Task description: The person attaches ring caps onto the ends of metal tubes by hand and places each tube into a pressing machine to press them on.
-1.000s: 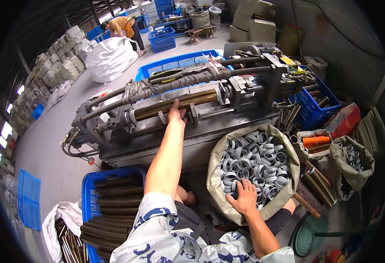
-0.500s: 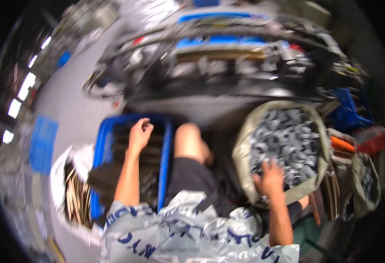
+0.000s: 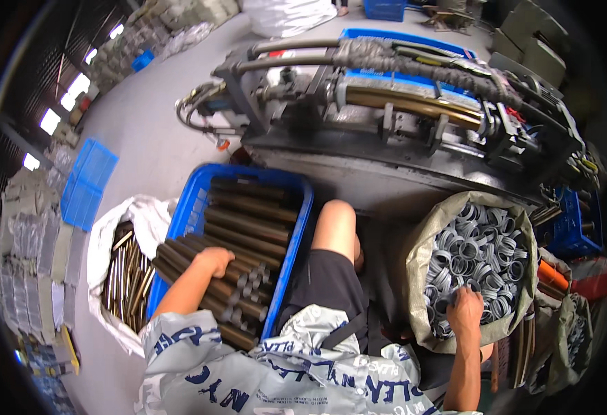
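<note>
My left hand (image 3: 213, 262) is over the blue crate (image 3: 306, 207), its fingers curled down on one of the dark brown metal tubes (image 3: 251, 214). Several tubes lie side by side there, some with grey ends toward me, and a bundle slants over the crate's left rim. On the right, my right hand (image 3: 465, 308) reaches into an open woven sack. Its fingers are bent into the loose grey rings (image 3: 464, 257), and their tips are partly hidden among them.
The woven sack (image 3: 422, 325) stands by my right leg. Left of the crate is a white sack (image 3: 98, 266) of thin brown strips. Ahead stands a long metal machine (image 3: 303, 142) with a bronze tube (image 3: 414, 104) lying in it. Another blue crate (image 3: 573, 235) is at the far right.
My left hand has come down from above the crate's far part onto the tubes. The right hand stays among the rings, fingers now more bent. The whole view has turned and become sharper.
</note>
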Demonstrator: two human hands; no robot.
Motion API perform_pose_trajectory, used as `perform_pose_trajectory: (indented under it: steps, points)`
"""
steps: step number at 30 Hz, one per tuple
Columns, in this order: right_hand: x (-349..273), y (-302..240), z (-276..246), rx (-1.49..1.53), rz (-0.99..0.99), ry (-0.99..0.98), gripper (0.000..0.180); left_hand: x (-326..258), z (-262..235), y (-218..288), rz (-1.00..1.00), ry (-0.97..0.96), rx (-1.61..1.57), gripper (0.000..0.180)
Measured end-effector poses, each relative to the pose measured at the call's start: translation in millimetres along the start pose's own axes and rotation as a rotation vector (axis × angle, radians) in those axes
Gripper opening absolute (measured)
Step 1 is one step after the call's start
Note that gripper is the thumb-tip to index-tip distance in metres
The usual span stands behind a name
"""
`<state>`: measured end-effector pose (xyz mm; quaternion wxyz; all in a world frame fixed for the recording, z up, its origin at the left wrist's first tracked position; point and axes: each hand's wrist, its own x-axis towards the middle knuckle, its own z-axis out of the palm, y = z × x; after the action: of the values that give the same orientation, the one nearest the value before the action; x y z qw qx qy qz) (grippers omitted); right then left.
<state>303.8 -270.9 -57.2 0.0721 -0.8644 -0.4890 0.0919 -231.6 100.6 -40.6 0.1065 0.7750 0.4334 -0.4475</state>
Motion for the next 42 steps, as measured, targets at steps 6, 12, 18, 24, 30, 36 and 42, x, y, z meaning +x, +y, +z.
perform_pose_trajectory:
  steps: [6, 12, 18, 24, 30, 36, 42]
  points:
    - [-25, 4, -8, 0.197, 0.020, 0.121, 0.024, 3, 32, -17, 0.280, 0.275, 0.093, 0.069]
    - [-10, -13, -13, 1.231, 0.475, 0.023, 0.036, 14, -72, 30, 0.190, 0.867, -0.357, 0.035]
    - [4, -74, -13, 2.418, -0.059, 0.069, 0.053, -5, -159, 121, 0.517, 1.016, -0.354, 0.061]
    - [-6, -76, -30, 2.331, -0.075, 0.081, 0.075, -105, -197, 225, 0.820, 0.912, -0.361, 0.050]
    - [-5, -78, -35, 2.049, -0.133, 0.120, 0.071, -128, -200, 233, 0.911, 0.880, -0.281, 0.052]
    - [-5, -70, -41, 1.575, -0.157, 0.173, 0.072, -126, -195, 226, 0.915, 0.967, -0.395, 0.055]
    - [-10, -80, -42, 1.948, -0.245, 0.172, 0.072, -125, -191, 226, 0.893, 0.903, -0.242, 0.056]
